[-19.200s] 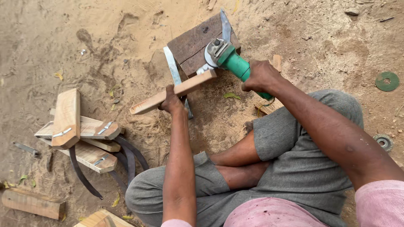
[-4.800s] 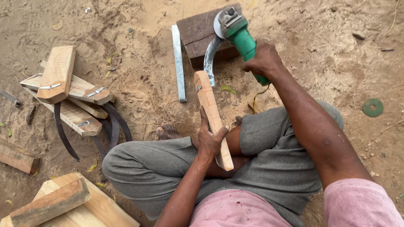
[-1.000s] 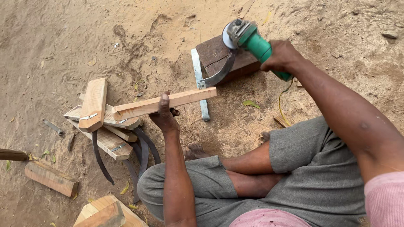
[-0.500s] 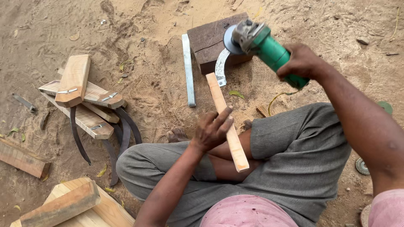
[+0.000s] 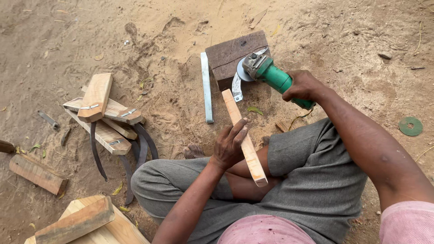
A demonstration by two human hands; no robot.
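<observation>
My left hand (image 5: 229, 147) grasps a pale wooden handle blank (image 5: 244, 138), slanted over my lap, its far end near the dark wood block (image 5: 230, 54) on the sand. My right hand (image 5: 302, 86) grips the green angle grinder (image 5: 266, 74), its disc just above that block.
</observation>
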